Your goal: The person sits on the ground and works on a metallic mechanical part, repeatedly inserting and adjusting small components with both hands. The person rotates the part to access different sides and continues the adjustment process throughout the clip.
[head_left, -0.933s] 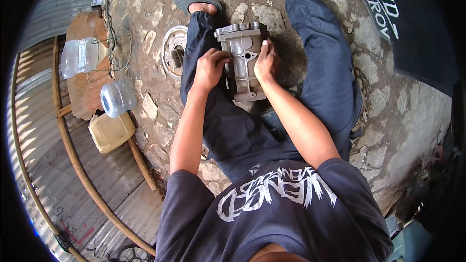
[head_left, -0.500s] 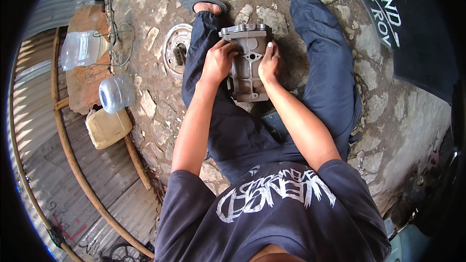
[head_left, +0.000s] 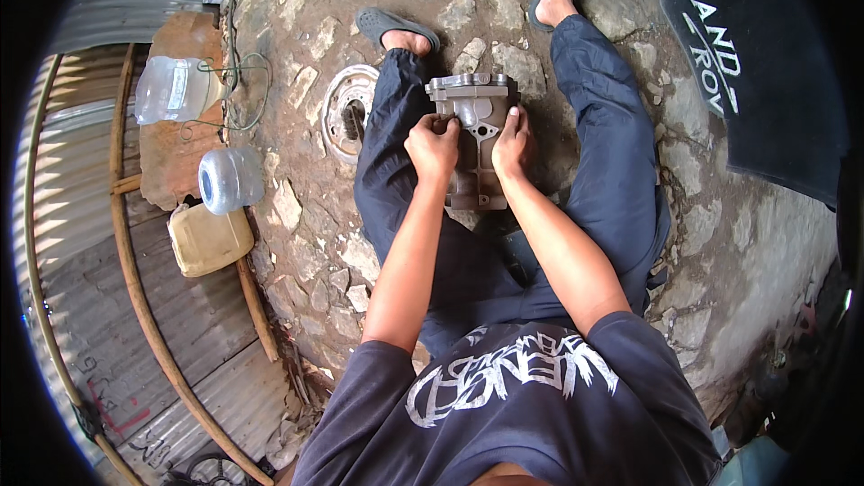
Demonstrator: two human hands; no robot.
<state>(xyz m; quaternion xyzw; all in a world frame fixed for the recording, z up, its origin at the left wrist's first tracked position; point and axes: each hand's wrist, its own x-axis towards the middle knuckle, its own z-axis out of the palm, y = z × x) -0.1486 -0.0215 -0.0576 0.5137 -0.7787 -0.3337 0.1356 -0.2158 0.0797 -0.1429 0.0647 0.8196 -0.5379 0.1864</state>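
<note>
A grey cast-metal housing (head_left: 479, 182), with a flanged top and a small three-holed boss on its face, stands on the stone ground between my outstretched legs. My left hand (head_left: 432, 144) has its fingers curled at the housing's upper left side, the fingertips partly hidden against the metal. My right hand (head_left: 511, 142) grips the right side, thumb pointing up along it. Just beyond my left leg lies a pale, worn steel wheel rim (head_left: 335, 99) with a dark centre.
Along the left are corrugated metal sheets (head_left: 81, 279), curved wooden poles (head_left: 135, 279), a rusty board (head_left: 175, 31), two clear plastic jugs (head_left: 171, 90) (head_left: 229, 182), a yellowish jerrycan (head_left: 207, 247) and wire. A black lettered mat (head_left: 778, 99) lies at upper right.
The view has shifted, so the housing, my hands, legs and much of the ground sit lower in the picture. My hands still hold the housing's sides, with little visible change of grip.
</note>
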